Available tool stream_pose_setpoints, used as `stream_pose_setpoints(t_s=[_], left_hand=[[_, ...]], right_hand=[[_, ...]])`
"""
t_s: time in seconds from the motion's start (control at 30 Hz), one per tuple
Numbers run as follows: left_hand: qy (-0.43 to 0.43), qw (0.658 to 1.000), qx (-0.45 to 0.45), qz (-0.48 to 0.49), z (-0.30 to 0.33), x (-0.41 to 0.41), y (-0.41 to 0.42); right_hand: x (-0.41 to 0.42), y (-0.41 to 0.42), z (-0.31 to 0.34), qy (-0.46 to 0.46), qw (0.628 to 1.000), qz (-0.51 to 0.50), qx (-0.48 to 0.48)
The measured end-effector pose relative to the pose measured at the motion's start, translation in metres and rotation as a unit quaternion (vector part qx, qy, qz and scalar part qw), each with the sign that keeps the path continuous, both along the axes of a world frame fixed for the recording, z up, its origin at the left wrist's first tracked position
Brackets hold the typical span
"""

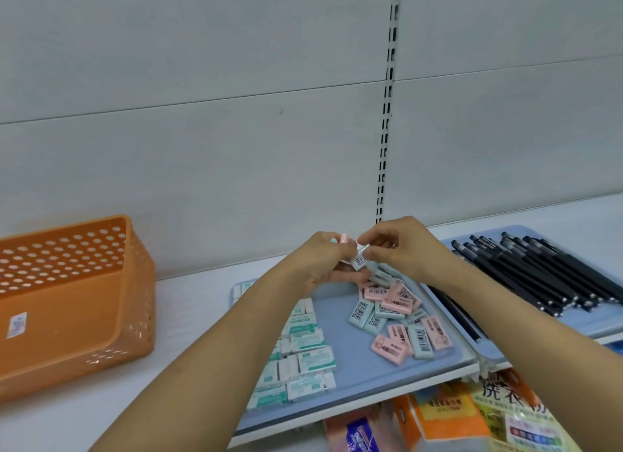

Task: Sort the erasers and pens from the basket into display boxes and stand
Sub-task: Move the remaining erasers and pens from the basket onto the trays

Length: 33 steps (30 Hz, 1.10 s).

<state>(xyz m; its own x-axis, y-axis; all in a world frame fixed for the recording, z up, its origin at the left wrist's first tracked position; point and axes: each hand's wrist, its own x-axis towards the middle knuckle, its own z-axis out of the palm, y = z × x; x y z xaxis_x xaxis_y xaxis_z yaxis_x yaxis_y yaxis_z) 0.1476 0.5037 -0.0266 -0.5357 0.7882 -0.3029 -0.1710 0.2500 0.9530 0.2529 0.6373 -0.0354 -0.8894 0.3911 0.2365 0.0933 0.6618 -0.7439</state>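
Note:
My left hand [323, 266] holds a small stack of erasers above the blue eraser tray [340, 313]; a pink eraser [344, 239] shows at the top of my grip. My right hand [397, 245] pinches a pale blue eraser [358, 261] against that stack. On the tray lies a loose pile of pink and pale blue erasers [397, 320], with rows of white-and-green erasers [303, 357] at its left side. Black pens [539, 272] lie in a second blue tray [580, 326] at the right. The orange basket [67, 303] stands at the left.
Both trays and the basket sit on a white shelf [188, 316] with a grey back panel and a slotted upright [386, 131]. Colourful packaged goods [472, 414] lie on the level below the shelf's front edge.

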Motion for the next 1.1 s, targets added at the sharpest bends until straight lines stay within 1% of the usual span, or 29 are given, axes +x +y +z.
stream_pose_setpoints(t_s=[0.03,0.07,0.13,0.17,0.23,0.33,0.43,0.53,0.6,0.7,0.83,0.87,0.93,0.97,1.07,1.1], left_hand=[[0.030,0.999,-0.023,0.007,-0.001,-0.003,0.001],[0.077,0.995,-0.057,0.017,-0.003,-0.006,0.001],[0.178,0.974,-0.141,0.020,-0.008,-0.010,0.004],[0.210,0.960,-0.187,0.003,-0.009,-0.009,0.006],[0.221,0.937,-0.265,-0.053,-0.006,-0.002,0.008],[0.243,0.915,-0.306,-0.101,-0.003,0.001,0.011],[0.287,0.901,-0.311,-0.092,-0.002,-0.002,0.010],[0.351,0.884,-0.303,-0.066,-0.005,-0.004,0.009],[0.355,0.886,-0.293,-0.051,-0.007,-0.003,0.008],[0.339,0.901,-0.269,-0.032,-0.011,0.001,0.005],[0.359,0.897,-0.256,-0.026,-0.018,0.004,0.003],[0.369,0.892,-0.258,-0.029,-0.019,0.004,0.002],[0.419,0.870,-0.260,-0.033,-0.015,0.008,-0.005],[0.443,0.862,-0.246,-0.027,-0.012,0.010,-0.011],[0.465,0.872,-0.152,0.007,0.000,0.025,-0.042],[0.477,0.869,-0.131,0.022,0.004,0.030,-0.056]], right_hand=[[0.000,0.003,0.000,-0.001,1.000,-0.013,-0.001],[-0.001,0.006,-0.001,-0.007,1.000,-0.026,-0.002],[-0.001,0.011,-0.005,-0.014,0.998,-0.059,-0.031],[-0.002,0.013,-0.007,-0.016,0.995,-0.076,-0.055],[-0.004,0.016,-0.013,-0.039,0.992,-0.092,-0.075],[-0.004,0.016,-0.016,-0.109,0.992,-0.059,-0.015],[0.000,0.016,-0.016,-0.126,0.991,-0.039,0.007],[0.002,0.018,-0.017,-0.125,0.992,-0.031,0.019],[0.003,0.018,-0.017,-0.122,0.992,-0.029,0.015],[0.005,0.018,-0.017,-0.120,0.993,-0.016,-0.001],[0.005,0.017,-0.020,-0.131,0.991,-0.011,0.026],[0.004,0.016,-0.021,-0.128,0.991,-0.012,0.038],[0.003,0.011,-0.021,-0.110,0.992,-0.014,0.063],[0.004,0.006,-0.020,-0.096,0.992,-0.011,0.076],[0.005,-0.013,-0.014,-0.051,0.993,0.004,0.106],[0.004,-0.020,-0.011,-0.035,0.993,0.009,0.112]])
